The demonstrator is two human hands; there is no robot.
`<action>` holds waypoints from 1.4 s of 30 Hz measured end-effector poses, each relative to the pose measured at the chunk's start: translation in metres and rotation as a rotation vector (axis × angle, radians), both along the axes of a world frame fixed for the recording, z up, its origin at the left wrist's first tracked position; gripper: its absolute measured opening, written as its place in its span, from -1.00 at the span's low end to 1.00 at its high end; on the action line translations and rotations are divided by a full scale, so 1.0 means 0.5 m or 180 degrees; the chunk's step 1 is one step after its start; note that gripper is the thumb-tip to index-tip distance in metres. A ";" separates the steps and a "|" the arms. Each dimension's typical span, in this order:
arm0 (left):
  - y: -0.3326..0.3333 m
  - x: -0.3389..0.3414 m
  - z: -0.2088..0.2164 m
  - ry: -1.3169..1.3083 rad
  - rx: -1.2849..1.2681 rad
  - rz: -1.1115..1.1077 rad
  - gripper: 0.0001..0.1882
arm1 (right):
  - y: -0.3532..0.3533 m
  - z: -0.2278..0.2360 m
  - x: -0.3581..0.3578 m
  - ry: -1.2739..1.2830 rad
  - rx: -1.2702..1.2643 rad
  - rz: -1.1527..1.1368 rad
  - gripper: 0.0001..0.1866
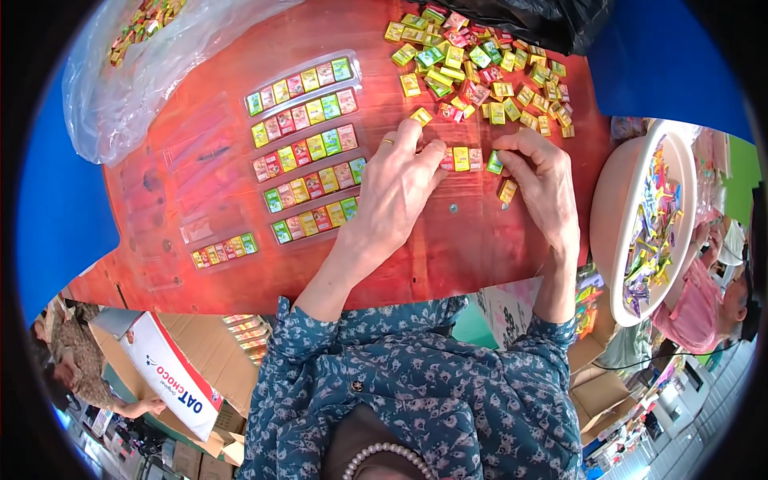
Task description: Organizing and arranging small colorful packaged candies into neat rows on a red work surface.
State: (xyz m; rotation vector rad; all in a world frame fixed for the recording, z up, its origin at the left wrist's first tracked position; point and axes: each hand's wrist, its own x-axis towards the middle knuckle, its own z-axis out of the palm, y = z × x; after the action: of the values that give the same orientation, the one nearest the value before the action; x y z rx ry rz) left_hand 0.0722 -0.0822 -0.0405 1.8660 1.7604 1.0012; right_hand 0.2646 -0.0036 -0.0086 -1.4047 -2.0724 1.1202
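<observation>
My right hand (542, 172) is closed, its thumb and fingertips pinching a small green box (494, 163). A short row of small red and yellow boxes (462, 159) lies just left of that box on the red table (448, 248). At the row's left end, my left hand (392, 188) is closed, thumb tip against the row; what its curled fingers hold is hidden. One loose small box (507, 192) lies below my right fingers, and a yellow box (422, 117) beside my left fingertips. Left of my left hand, several filled clear trays (310, 148) hold rows of mixed-colour boxes.
A heap of small boxes (488, 68) spreads at the far right beside a black bag (544, 20). Clear plastic trays (204, 168) and a plastic bag (104, 120) lie left. A white basin (608, 216) of wrapped sweets stands right. Other people work beyond both sides.
</observation>
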 end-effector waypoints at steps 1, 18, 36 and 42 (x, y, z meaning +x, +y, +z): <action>-0.001 0.000 0.001 -0.0011 -0.0003 0.0002 -0.68 | 0.001 -0.003 0.002 -0.0021 -0.0068 0.0082 -0.86; 0.000 -0.006 0.011 -0.0021 -0.0134 -0.0099 -0.61 | -0.013 -0.002 -0.017 -0.0394 0.0355 0.0692 -0.59; 0.000 -0.033 0.018 -0.0063 -0.0291 -0.0509 -0.62 | -0.011 -0.021 -0.015 -0.0359 0.0711 0.0980 -0.61; 0.002 -0.013 0.018 0.0183 -0.0277 -0.0371 -0.60 | -0.012 -0.016 -0.018 -0.0328 0.0661 0.1008 -0.63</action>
State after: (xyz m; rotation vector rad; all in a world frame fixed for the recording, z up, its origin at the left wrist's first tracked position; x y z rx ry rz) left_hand 0.0656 -0.0813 -0.0316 1.9356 1.6774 0.8228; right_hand 0.2556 -0.0094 -0.0168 -1.0828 -2.4684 0.9268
